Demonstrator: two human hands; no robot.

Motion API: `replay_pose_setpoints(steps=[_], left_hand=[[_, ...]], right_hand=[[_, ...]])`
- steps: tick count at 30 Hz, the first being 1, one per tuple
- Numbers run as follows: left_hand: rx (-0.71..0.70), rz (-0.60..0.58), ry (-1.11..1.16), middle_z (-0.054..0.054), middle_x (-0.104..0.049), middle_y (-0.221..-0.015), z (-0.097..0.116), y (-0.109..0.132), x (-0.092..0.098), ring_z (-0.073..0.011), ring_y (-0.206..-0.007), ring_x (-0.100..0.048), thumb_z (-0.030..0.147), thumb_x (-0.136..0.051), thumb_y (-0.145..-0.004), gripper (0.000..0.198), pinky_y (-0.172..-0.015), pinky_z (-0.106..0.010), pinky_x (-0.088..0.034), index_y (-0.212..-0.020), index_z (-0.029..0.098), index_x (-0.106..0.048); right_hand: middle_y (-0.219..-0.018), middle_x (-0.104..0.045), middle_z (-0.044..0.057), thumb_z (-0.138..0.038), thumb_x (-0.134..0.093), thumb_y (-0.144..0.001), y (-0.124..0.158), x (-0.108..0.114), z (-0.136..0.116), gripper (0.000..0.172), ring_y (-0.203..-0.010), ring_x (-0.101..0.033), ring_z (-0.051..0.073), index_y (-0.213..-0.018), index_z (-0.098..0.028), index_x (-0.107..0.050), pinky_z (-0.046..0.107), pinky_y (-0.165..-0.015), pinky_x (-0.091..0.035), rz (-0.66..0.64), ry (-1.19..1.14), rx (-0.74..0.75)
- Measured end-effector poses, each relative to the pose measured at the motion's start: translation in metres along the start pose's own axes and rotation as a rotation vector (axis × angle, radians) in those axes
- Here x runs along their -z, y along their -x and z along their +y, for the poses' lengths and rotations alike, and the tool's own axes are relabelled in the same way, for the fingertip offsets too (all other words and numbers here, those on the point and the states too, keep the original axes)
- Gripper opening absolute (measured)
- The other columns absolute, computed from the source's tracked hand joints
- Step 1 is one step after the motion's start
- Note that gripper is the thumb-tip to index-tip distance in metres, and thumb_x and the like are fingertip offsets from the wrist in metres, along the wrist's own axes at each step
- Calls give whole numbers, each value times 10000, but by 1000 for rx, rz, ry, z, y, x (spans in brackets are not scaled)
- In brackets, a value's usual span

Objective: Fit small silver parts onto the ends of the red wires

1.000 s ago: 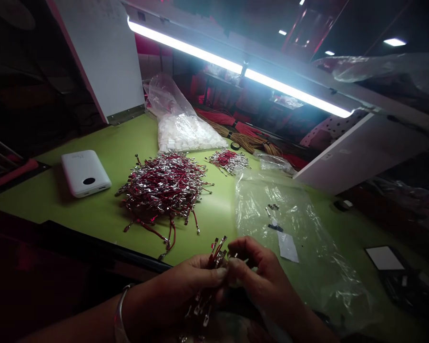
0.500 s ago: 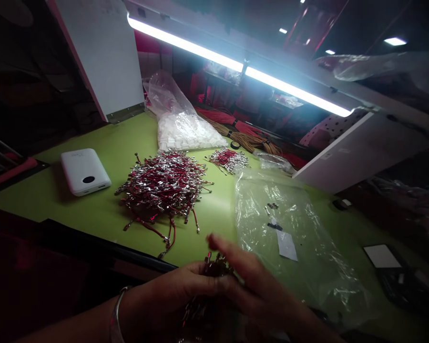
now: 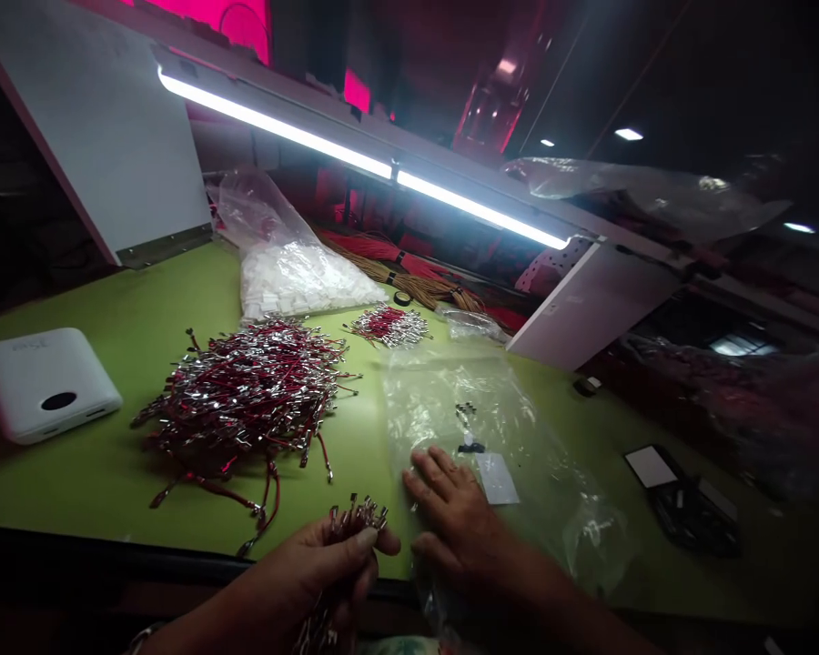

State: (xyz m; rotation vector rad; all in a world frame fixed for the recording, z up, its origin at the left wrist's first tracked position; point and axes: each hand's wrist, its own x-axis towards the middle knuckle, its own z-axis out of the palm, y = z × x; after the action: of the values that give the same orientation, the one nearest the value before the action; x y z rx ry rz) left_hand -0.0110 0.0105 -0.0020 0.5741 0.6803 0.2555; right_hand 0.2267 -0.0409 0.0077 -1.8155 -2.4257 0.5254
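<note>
My left hand [image 3: 334, 564] is closed around a bundle of short wires with metal terminals [image 3: 358, 517]; their ends stick up above the thumb and more hang below the palm. Flat on the clear plastic bag [image 3: 539, 428] lies my right hand [image 3: 450, 514], fingers stretched out and holding nothing. Just past its fingertips, a white paper slip [image 3: 497, 478] and some small dark parts [image 3: 470, 446] show on or in the bag; which one I cannot tell. A large heap of red wires with metal terminals [image 3: 252, 387] sits left of the bag, a few strands loose at its front.
A white power bank [image 3: 51, 387] lies at the left. Behind the heap are a bag of white connectors [image 3: 300, 277], a smaller wire pile [image 3: 390, 325] and a black tape roll [image 3: 402, 297]. A tube light [image 3: 279, 123] crosses above. A black object [image 3: 689, 505] lies right.
My right hand has left the bundle and come down flat on the plastic bag. The left hand still holds the wires. The view has shifted, so the table's things appear further left.
</note>
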Motion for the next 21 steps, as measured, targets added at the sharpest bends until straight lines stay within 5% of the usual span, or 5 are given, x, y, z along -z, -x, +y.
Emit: replay_pose_setpoints(steps=[5,9,14,21], left_hand=[[-36,11,-24,57,-543,-584,15,-6,-8,-48,-384,-381,470,-803,-747,437,-366,-178,-341,-1016,144,-691],[-38,2,-60,59,-546,-555,26,-13,-17,-36,-355,-303,458,-806,-733,432,-320,-160,-211,-1007,161,-654],[-119,3,-99,46,-573,-562,31,-24,-23,-42,-352,-350,403,-789,-751,338,-328,-162,-286,-748,197,-521],[-153,50,-124,41,-586,-605,30,-31,-20,-39,-350,-384,450,-787,-742,353,-312,-157,-287,-778,173,-571]], right_hand=[[-1507,-488,145,-329,-655,-875,9,6,-11,558,-1412,-394,357,-1403,-197,-534,543,-1130,-348,150,-95,78],[-1066,-721,75,-243,-570,-943,-12,28,18,131,-940,-680,203,-1020,-201,-667,310,-834,-534,389,-131,-173],[-926,-716,83,-77,-593,-863,-56,40,58,144,-840,-657,231,-934,-180,-665,318,-769,-455,400,-34,-312],[-763,-675,77,-8,-560,-798,-69,41,58,187,-729,-624,214,-859,-149,-666,295,-680,-404,298,-149,-313]])
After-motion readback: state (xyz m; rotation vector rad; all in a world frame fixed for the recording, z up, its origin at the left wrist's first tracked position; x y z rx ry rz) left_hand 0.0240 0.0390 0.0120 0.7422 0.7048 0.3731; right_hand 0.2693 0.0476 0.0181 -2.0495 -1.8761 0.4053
